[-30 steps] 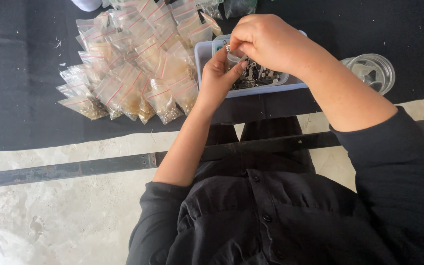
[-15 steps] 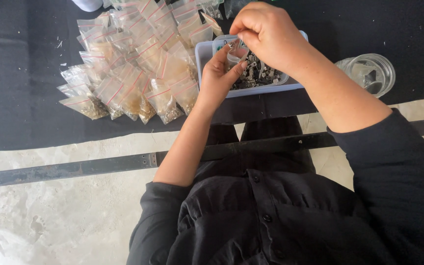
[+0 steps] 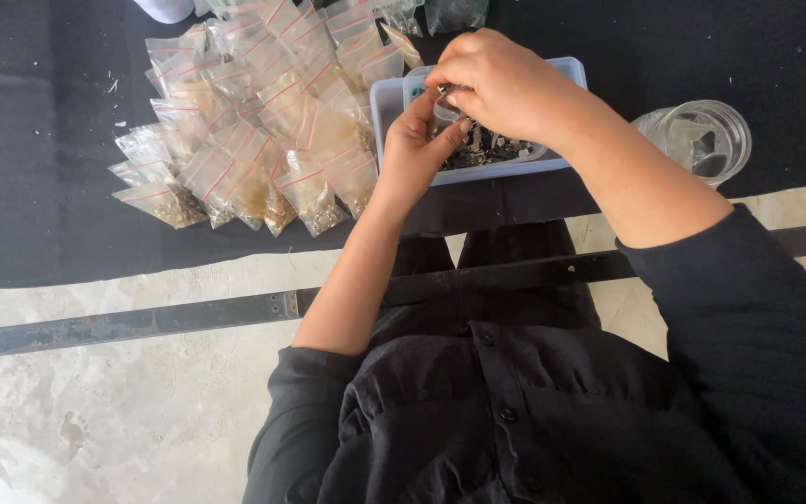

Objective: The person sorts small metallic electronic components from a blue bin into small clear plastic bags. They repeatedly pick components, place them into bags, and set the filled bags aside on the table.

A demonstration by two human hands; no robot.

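Both my hands work over a pale blue rectangular tray [image 3: 386, 105] that holds small dark metal parts [image 3: 485, 147]. My left hand [image 3: 417, 149] holds a small clear plastic bag [image 3: 444, 114] at the tray's left side, fingers curled around it. My right hand [image 3: 501, 82] is above it, fingertips pinched at the bag's mouth. What the fingertips pinch is hidden. A pile of several small clear zip bags [image 3: 254, 121] with red seal lines and brownish contents lies left of the tray.
A clear glass jar [image 3: 701, 140] stands on its side right of the tray on the black table cover [image 3: 39, 168]. A dark metal bar [image 3: 142, 322] runs below the table edge over a pale stone floor [image 3: 95, 429]. A white object [image 3: 165, 7] sits at the top edge.
My hands stay over the tray with only slight finger movement at the bag; the view has shifted a little.
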